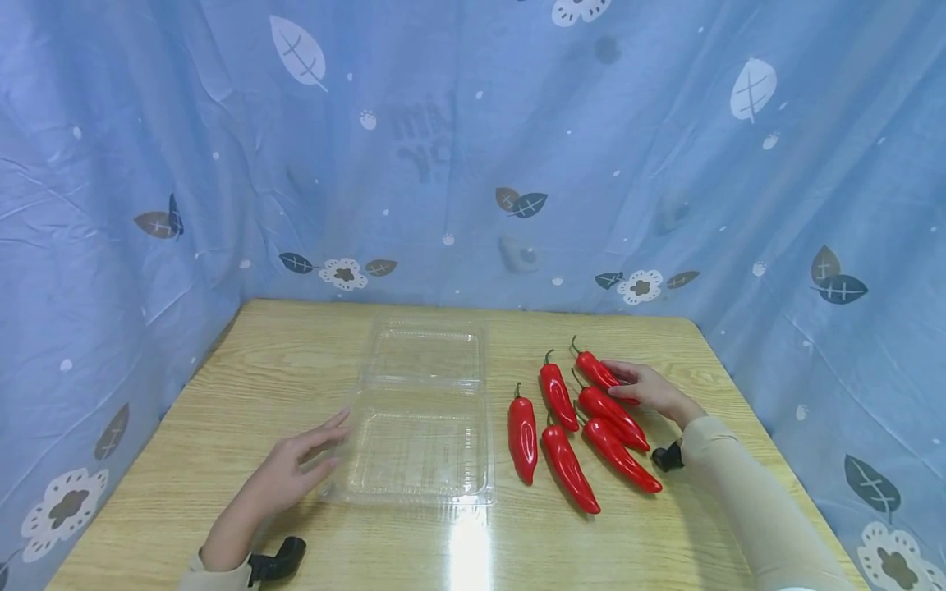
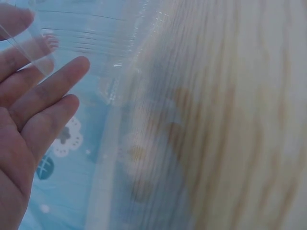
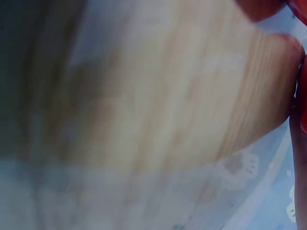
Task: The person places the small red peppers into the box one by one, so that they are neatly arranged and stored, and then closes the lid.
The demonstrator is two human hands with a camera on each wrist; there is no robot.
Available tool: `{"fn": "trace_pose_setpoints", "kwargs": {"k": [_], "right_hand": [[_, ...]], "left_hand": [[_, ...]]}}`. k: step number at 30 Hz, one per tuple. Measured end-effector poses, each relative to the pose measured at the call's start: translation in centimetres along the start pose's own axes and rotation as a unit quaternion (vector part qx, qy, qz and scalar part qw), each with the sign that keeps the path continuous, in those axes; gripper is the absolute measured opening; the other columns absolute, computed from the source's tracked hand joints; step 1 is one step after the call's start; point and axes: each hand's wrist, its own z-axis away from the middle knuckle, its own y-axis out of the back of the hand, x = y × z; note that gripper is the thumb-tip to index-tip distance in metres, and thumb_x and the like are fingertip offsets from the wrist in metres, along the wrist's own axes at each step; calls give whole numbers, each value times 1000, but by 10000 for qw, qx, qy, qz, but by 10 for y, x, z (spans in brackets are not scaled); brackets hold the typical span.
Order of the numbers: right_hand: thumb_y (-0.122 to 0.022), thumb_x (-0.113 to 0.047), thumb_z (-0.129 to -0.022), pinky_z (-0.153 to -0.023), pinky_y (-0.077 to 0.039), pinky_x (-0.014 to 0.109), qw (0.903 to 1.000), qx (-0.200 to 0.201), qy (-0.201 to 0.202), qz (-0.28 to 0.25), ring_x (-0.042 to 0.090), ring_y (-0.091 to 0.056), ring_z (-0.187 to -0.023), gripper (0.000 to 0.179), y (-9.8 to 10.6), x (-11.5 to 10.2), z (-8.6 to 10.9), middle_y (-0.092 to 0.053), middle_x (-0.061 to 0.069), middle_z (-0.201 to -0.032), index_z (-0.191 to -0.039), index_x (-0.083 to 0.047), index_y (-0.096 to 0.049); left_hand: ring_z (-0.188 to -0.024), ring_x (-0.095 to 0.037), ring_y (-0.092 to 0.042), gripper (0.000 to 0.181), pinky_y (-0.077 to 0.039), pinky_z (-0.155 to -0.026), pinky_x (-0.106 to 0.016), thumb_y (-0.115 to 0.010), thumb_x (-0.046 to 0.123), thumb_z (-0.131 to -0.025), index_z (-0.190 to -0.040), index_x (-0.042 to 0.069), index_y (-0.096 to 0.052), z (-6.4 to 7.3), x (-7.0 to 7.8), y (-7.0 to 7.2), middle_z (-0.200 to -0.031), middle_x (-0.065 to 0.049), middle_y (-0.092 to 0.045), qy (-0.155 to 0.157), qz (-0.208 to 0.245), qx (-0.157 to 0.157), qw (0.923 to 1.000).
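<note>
Several glossy red chili peppers with dark stems lie on the table right of centre in the head view. My right hand (image 1: 650, 390) grips the farthest red chili pepper (image 1: 589, 366), fingers over its far side and thumb on the near side. At the right wrist view's edge, a red pepper (image 3: 303, 96) shows against a finger. A transparent plastic clamshell box (image 1: 421, 394) lies unfolded at centre, its lid half behind its base half. Beside the box's left edge is my left hand (image 1: 288, 472), fingers loosely extended and holding nothing. Its fingers overlap the clear plastic in the left wrist view.
The wooden table (image 1: 296, 361) is bounded by a blue patterned curtain (image 1: 443, 164) at the back and both sides. Closest to the box is one red pepper (image 1: 522, 439). Black wrist mounts (image 1: 277, 561) are worn on both wrists.
</note>
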Motion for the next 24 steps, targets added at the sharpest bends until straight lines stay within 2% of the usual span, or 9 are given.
{"fn": "trace_pose_setpoints", "kwargs": {"k": [8, 11, 13, 17, 24], "right_hand": [[-64, -25, -90, -111, -28, 61, 9998, 169, -72, -2, 44, -30, -136, 67, -1, -1, 5, -35, 25, -148, -146, -4, -34], [-63, -25, -91, -110, -31, 60, 9998, 194, -83, -41, 44, -30, -136, 67, 0, 0, 8, -34, 25, -148, -147, -4, -33], [-63, -26, -91, -107, -38, 56, 9996, 244, -134, -111, 43, -33, -135, 66, 1, 1, 12, -36, 24, -148, -147, -7, -33], [-61, -27, -92, -96, -50, 40, 9990, 373, -75, -215, 40, -39, -130, 64, 5, 2, 19, -39, 22, -146, -147, -10, -34], [-61, -28, -92, -92, -51, 35, 9967, 620, -60, -515, 39, -42, -127, 64, 9, -8, 33, -39, 21, -147, -148, -13, -34]], "left_hand": [[-120, 0, -47, 35, -35, -100, -7, -61, 2, -90, -124, -5, -57, 1, -1, 0, -143, -24, -42, -33, 331, -48, 9994], [-121, 1, -46, 36, -35, -100, -7, -61, 1, -90, -124, -6, -56, 1, -2, 0, -143, -26, -41, -31, 484, -68, 9988], [-121, 2, -46, 36, -35, -100, -7, -61, 2, -90, -124, -6, -56, 2, -2, 0, -143, -26, -41, -20, 529, -61, 9986], [-121, 1, -46, 36, -35, -101, -7, -61, 2, -90, -125, -5, -56, 2, -5, 0, -145, -23, -40, -61, 601, -43, 9982], [-122, 0, -48, 37, -36, -101, -8, -60, -3, -89, -126, -8, -54, 2, -8, -1, -144, -27, -39, -240, 915, -38, 9955]]}}
